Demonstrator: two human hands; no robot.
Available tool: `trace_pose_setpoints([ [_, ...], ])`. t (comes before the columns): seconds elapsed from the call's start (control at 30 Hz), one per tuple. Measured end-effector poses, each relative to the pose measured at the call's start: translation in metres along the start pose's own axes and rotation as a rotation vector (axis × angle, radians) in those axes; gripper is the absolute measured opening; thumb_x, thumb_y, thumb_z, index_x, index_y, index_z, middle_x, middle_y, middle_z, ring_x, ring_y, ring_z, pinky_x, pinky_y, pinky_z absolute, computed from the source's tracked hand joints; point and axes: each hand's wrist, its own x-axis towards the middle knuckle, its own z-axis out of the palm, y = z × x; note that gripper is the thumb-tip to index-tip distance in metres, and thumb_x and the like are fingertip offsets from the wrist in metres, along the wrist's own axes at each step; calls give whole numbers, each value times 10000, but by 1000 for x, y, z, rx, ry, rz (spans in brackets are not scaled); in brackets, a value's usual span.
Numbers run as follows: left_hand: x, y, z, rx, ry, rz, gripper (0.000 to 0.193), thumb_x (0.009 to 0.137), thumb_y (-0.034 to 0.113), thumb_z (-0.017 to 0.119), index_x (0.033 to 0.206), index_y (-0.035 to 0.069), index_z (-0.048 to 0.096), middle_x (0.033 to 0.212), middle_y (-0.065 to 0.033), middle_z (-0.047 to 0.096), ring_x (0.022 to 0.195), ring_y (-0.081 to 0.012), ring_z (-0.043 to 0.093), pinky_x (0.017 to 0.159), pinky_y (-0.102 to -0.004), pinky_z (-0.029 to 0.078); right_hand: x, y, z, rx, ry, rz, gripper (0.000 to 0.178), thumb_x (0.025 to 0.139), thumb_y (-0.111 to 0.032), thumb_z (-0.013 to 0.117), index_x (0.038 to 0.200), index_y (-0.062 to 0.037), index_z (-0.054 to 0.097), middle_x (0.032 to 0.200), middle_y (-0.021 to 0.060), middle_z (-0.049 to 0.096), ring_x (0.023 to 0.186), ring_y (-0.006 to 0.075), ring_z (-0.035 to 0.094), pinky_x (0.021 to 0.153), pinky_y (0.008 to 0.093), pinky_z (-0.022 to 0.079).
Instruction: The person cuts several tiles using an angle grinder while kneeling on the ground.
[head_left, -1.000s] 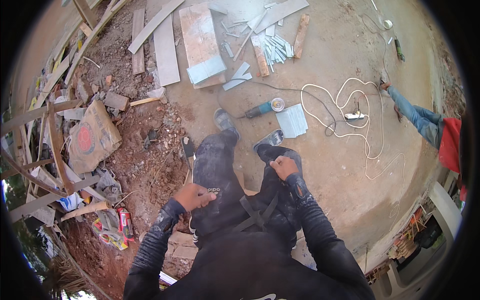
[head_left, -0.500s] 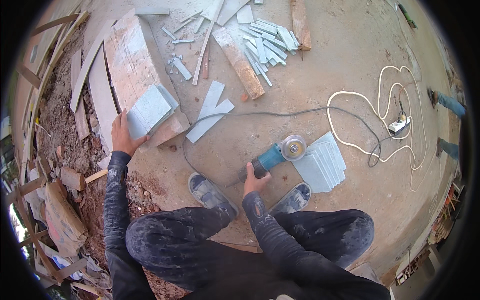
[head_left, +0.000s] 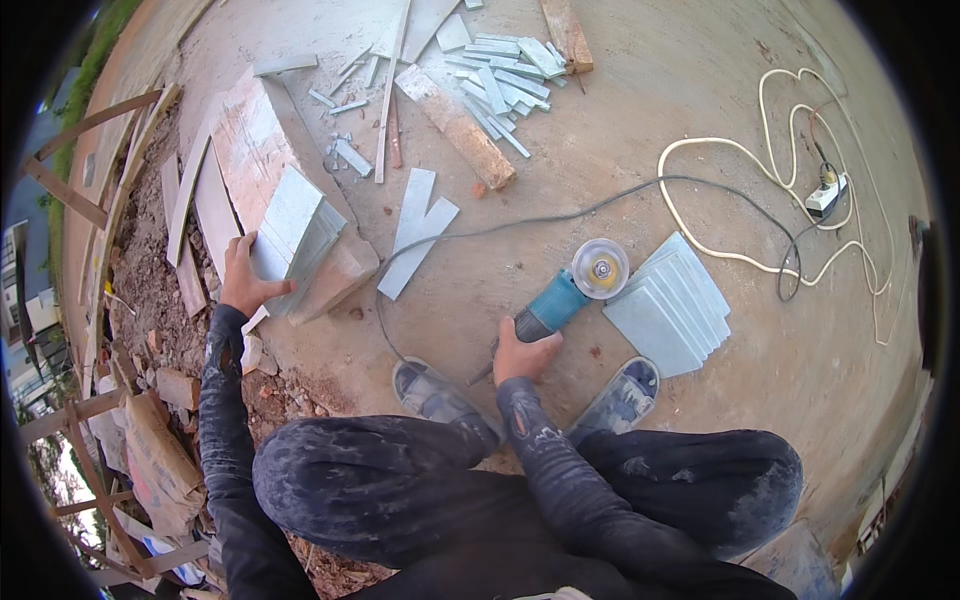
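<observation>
My left hand (head_left: 250,277) grips the near left corner of a stack of grey-green stone tiles (head_left: 290,222), thumb along the near edge and fingers at the side. The stack rests tilted on a pale stone block (head_left: 333,262). My right hand (head_left: 524,354) is wrapped around the dark body of a teal angle grinder (head_left: 558,300). Its round cutting disc (head_left: 601,268) faces up, beside a fanned pile of square tiles (head_left: 668,310) on the right. Whether the disc spins cannot be told. The grinder lies low over the concrete between my sandalled feet.
Two crossed tile strips (head_left: 412,235) lie ahead, partly under the black cord (head_left: 520,228). Farther off are a heap of cut strips (head_left: 505,85) and a long brick-like block (head_left: 458,125). A cream cable (head_left: 690,145) loops near a white power strip (head_left: 826,194). Rubble and planks line the left.
The whole view has shifted and turned slightly. Both hands keep their holds, on the tile stack and the grinder. Another person's legs at the far right have left the picture.
</observation>
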Motion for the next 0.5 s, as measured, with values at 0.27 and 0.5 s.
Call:
trace_pose_setpoints([
  [0.27, 96, 164, 32, -23, 179, 193, 1100, 500, 496, 857, 1349, -60, 434, 1215, -202, 467, 1172, -341, 446, 990, -458, 390, 22, 18, -5, -20, 70, -202, 720, 689, -285, 771, 1215, 88, 451, 1156, 252, 510, 1095, 406, 517, 957, 469, 406],
  [0.5, 181, 238, 113, 128, 56, 81, 1160, 478, 576, 849, 1409, 21, 435, 1260, -179, 470, 1235, -327, 420, 963, -576, 360, 28, 16, -16, -42, 26, -273, 721, 684, -297, 761, 1230, 55, 448, 1121, 226, 508, 1100, 404, 502, 943, 499, 401],
])
